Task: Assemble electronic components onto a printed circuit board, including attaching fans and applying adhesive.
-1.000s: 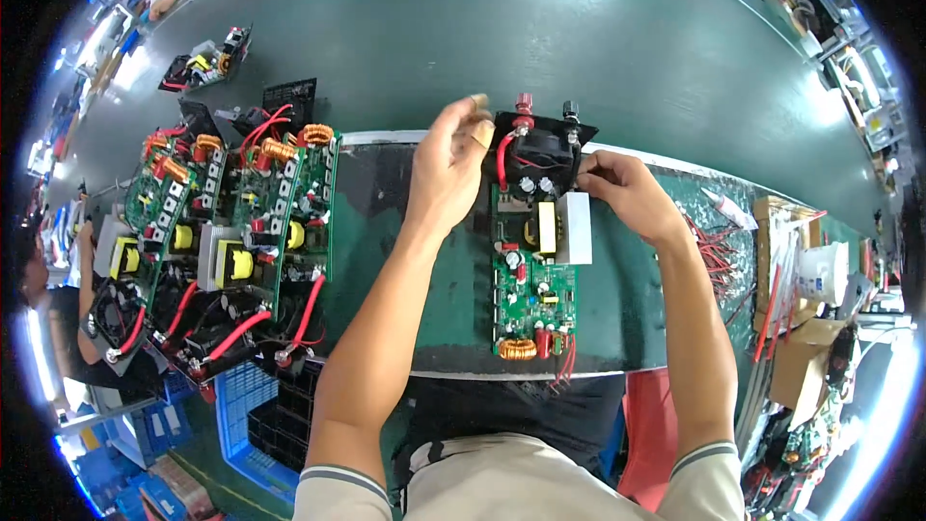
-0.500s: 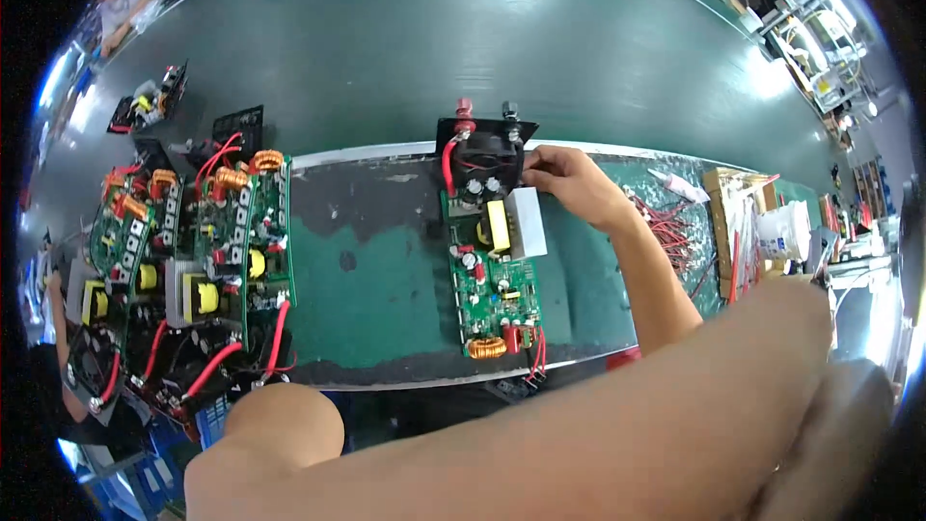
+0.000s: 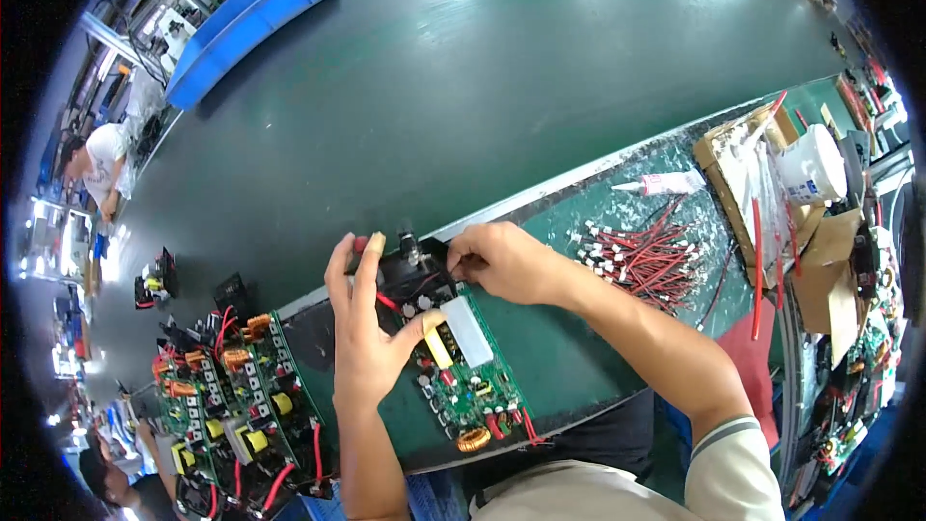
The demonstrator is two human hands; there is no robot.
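Note:
A green circuit board [image 3: 482,388] with a yellow transformer, a grey heat sink [image 3: 467,332] and a copper coil lies on the bench in front of me. At its far end stand a black fan and end panel [image 3: 410,275] with a red and a black terminal. My left hand [image 3: 371,347] spans the left side of this end, fingers stretched apart, with the fingertips by the red terminal and the thumb beside the transformer. On the other side, my right hand [image 3: 497,262] pinches at the panel's right edge; what sits between its fingertips is hidden.
Several similar board assemblies [image 3: 246,396] stand at the left. To the right lie a pile of red-and-black wires [image 3: 641,265], a white tube [image 3: 666,183], a cardboard box [image 3: 733,174] and a white tub [image 3: 810,166]. A blue bin [image 3: 256,24] and co-workers are farther off.
My left hand has come up to the left of the board's fan end. The right hand stays at the panel's right edge. The whole view has turned and shifted.

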